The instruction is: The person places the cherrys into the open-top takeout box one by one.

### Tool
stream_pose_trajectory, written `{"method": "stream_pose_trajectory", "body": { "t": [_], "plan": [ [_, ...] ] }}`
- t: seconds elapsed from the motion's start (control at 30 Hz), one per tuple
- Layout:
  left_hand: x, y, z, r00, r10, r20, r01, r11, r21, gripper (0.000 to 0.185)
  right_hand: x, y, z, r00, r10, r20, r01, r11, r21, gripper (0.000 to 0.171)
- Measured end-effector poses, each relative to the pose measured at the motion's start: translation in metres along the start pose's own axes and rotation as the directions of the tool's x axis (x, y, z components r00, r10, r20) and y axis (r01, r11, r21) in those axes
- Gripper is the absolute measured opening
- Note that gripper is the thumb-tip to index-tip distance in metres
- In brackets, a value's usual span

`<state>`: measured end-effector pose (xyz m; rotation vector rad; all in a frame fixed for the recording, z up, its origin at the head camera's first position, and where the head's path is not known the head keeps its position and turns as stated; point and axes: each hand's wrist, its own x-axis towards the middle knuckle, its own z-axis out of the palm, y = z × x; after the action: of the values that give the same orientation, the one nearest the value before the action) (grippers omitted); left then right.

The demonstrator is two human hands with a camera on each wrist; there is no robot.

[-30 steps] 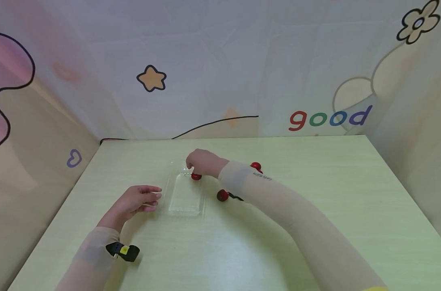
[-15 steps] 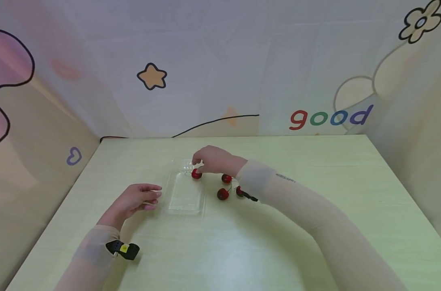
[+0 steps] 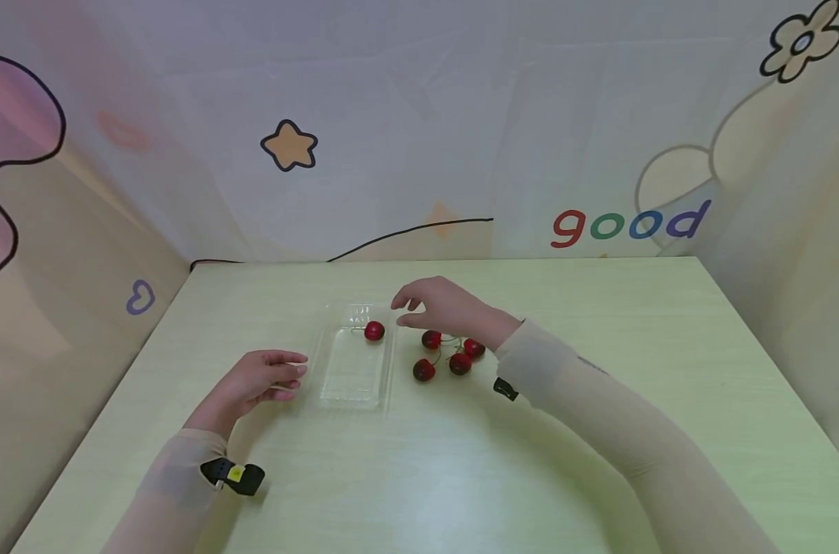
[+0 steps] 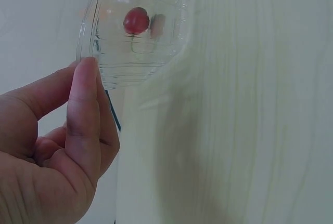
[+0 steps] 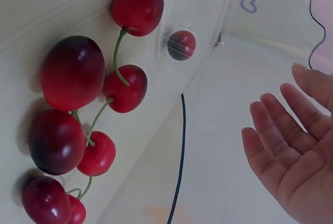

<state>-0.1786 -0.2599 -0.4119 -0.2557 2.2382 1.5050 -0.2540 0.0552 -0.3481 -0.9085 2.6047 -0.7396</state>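
A clear plastic tray [image 3: 353,404] lies on the table, with one dark red cherry [image 3: 374,331] inside near its far right corner. My left hand [image 3: 256,381] stays beside the tray's left side, fingers relaxed; in the left wrist view its fingertips are right at the rim. Just right of the tray, my right hand [image 3: 440,304] hovers above the table with fingers loosely bent and nothing between them. Below it sits a cluster of several stemmed cherries [image 3: 460,363]. The right wrist view shows the right palm [image 5: 302,167] with fingers spread.
The pale wood-patterned table [image 3: 419,477] meets a printed backdrop [image 3: 419,138] along its far edge, and fabric walls stand at both sides. A small black wrist camera [image 3: 234,475] sticks out from the left sleeve.
My right hand has let go of the cherry in the tray and moved right, out over the loose cherries, uncovering more of them. The left hand has barely moved.
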Motion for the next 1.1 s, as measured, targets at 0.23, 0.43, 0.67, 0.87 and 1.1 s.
{"method": "stream_pose_trajectory", "body": {
  "t": [0.23, 0.43, 0.67, 0.87, 1.1],
  "plan": [
    [-0.001, 0.0, 0.0, 1.0, 0.005, -0.001, -0.005, 1.0, -0.008, 0.046, -0.027, 0.011, -0.01, 0.996, 0.055, -0.071, -0.047, 0.993, 0.107, 0.035],
    [-0.002, 0.001, 0.0, 1.0, 0.003, -0.001, -0.003, 1.0, -0.002, 0.046, -0.044, 0.026, -0.017, 0.991, 0.082, -0.109, -0.067, 0.989, 0.132, 0.035],
    [-0.002, 0.0, -0.001, 1.0, 0.01, 0.006, -0.009, 1.0, -0.003, 0.047, -0.058, 0.042, -0.019, 0.987, 0.111, -0.12, -0.095, 0.987, 0.13, 0.035],
    [0.0, -0.001, -0.002, 1.0, 0.006, 0.009, -0.006, 1.0, -0.008, 0.047, -0.065, 0.058, -0.013, 0.984, 0.149, -0.101, -0.138, 0.985, 0.106, 0.037],
    [0.0, -0.003, -0.003, 1.0, 0.01, 0.013, -0.01, 1.0, -0.013, 0.047, -0.069, 0.073, 0.001, 0.984, 0.162, -0.079, -0.155, 0.985, 0.082, 0.04]
  ]
}}
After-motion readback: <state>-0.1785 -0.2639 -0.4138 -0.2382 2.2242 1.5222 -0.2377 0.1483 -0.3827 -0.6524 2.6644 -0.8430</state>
